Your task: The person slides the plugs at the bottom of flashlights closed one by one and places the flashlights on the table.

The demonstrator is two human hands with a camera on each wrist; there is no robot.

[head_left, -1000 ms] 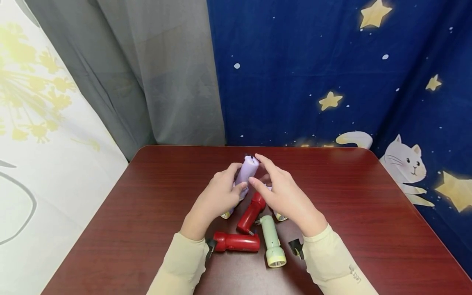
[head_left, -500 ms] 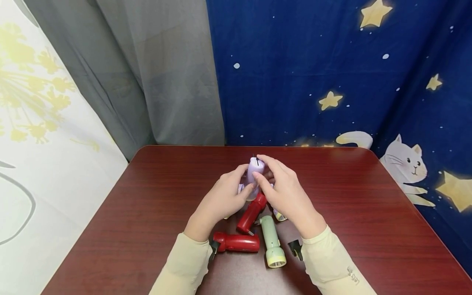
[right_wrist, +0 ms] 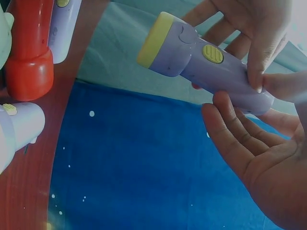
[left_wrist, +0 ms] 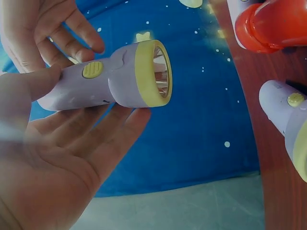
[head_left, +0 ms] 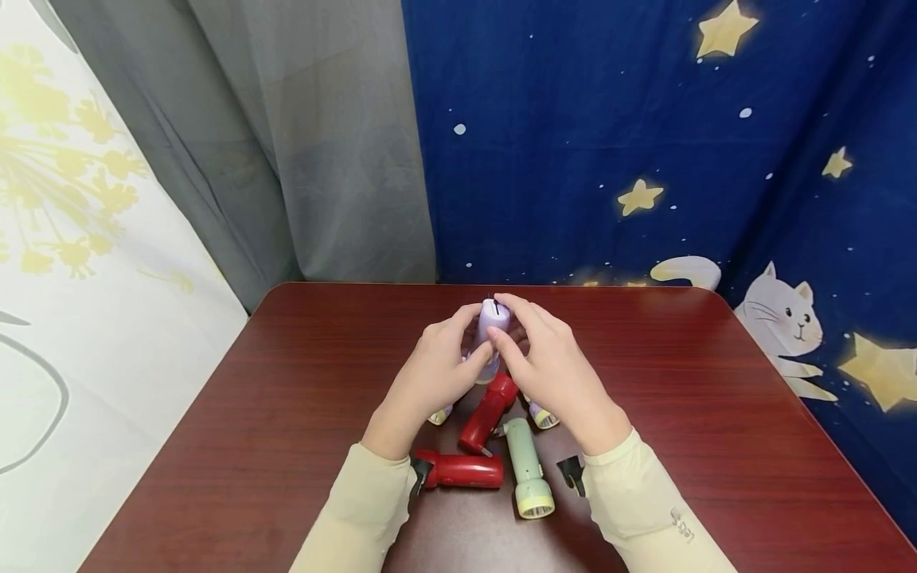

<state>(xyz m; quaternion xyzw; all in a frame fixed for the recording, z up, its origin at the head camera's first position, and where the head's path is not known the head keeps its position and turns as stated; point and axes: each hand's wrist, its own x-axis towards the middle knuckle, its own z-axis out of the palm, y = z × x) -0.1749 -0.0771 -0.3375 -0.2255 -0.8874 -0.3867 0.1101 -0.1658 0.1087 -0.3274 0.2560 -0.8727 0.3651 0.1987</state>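
Observation:
A light purple flashlight (head_left: 493, 320) with a yellow lens rim and yellow switch is held between both hands above the far part of the table. My left hand (head_left: 438, 362) grips its body, thumb on top and fingers underneath, as the left wrist view shows. With thumb and fingertips, my right hand (head_left: 550, 358) holds the tail end, where a small black cord shows. The lens (left_wrist: 162, 72) points down toward the table. Below lie a red flashlight (head_left: 489, 414) set diagonally and two more purple flashlights, one on the left (head_left: 440, 415) and one on the right (head_left: 542, 415), both partly hidden by the hands.
Nearer the body, another red flashlight (head_left: 466, 471) lies sideways beside a pale green flashlight (head_left: 528, 469). All rest on a dark red wooden table (head_left: 301, 414). Behind its far edge hang a grey curtain (head_left: 351, 159) and a blue star-print curtain (head_left: 544, 159).
The held flashlight has swung from a rightward lean to nearly upright, its tail shifting slightly right. Both hands stay on it, and the left has moved a little right. The other flashlights have not moved.

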